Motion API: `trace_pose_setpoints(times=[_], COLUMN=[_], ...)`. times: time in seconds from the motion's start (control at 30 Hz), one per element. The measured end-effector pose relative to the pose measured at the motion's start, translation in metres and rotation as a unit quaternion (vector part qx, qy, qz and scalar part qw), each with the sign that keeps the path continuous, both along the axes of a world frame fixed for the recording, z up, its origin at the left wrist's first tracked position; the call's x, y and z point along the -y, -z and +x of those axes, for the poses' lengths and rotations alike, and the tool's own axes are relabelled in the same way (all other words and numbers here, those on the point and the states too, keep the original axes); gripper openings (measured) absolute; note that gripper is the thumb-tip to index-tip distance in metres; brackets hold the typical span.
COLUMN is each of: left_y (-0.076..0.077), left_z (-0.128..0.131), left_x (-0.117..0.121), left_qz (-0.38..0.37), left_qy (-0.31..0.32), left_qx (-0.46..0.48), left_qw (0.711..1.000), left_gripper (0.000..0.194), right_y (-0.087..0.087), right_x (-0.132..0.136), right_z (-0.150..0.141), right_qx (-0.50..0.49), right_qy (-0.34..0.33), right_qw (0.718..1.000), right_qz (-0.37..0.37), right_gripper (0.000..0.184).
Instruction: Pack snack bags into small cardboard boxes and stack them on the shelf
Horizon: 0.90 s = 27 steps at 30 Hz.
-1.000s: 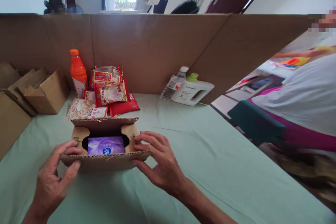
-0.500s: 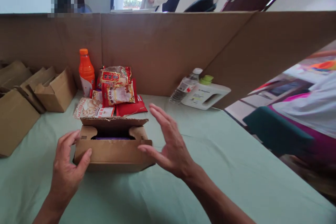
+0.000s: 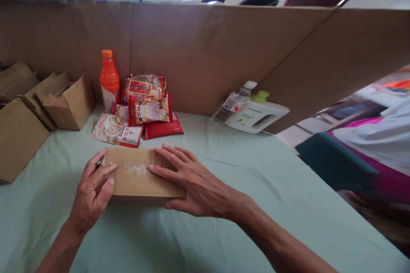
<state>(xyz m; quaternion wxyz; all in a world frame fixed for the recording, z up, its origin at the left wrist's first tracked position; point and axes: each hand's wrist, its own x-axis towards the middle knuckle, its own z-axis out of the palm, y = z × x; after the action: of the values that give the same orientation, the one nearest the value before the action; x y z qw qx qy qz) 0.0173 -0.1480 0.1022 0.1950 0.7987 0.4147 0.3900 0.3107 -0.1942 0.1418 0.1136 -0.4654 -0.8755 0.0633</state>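
Observation:
A small brown cardboard box [image 3: 141, 181] lies in front of me with its lid down and a strip of clear tape on top. My left hand [image 3: 91, 187] is curled round the left end of the box, fingertips at the corner and on the lid. Across the right part of the lid my right hand [image 3: 188, 181] lies flat, fingers spread and thumb low by the front side. The inside of the box is hidden.
Behind the box lie several snack packets [image 3: 149, 108] beside an orange bottle [image 3: 109, 81]. Open cardboard boxes [image 3: 68, 104] stand at left. A clear water bottle [image 3: 233, 104] leans by a white jug [image 3: 258, 115]. A cardboard wall [image 3: 198, 55] borders the green-covered table [image 3: 256, 222].
The lid that stood up has come down over the box opening, hiding the purple thing inside. My right hand has moved from beside the box onto the lid.

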Motion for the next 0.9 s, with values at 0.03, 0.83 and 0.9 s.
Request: trace_pose_setpoints(times=[0.03,0.83,0.9], left_y=[0.001,0.052,0.07], left_z=[0.0,0.049,0.052], left_x=[-0.001,-0.015,-0.023], left_qz=[-0.002,-0.012,0.043], left_qy=[-0.001,0.079,0.083], left_qx=[0.006,-0.049,-0.086], left_qw=[1.0,0.996,0.992], left_gripper=[0.029,0.051,0.044], right_y=[-0.004,-0.011,-0.005], right_x=[-0.006,0.119,0.12], right_z=[0.0,0.18,0.226], right_qx=[0.01,0.058,0.076], right_qy=[-0.005,0.425,0.52], right_qw=[1.0,0.901,0.849], right_qz=[-0.017,-0.061,-0.055], right_gripper=[0.087,0.073,0.068])
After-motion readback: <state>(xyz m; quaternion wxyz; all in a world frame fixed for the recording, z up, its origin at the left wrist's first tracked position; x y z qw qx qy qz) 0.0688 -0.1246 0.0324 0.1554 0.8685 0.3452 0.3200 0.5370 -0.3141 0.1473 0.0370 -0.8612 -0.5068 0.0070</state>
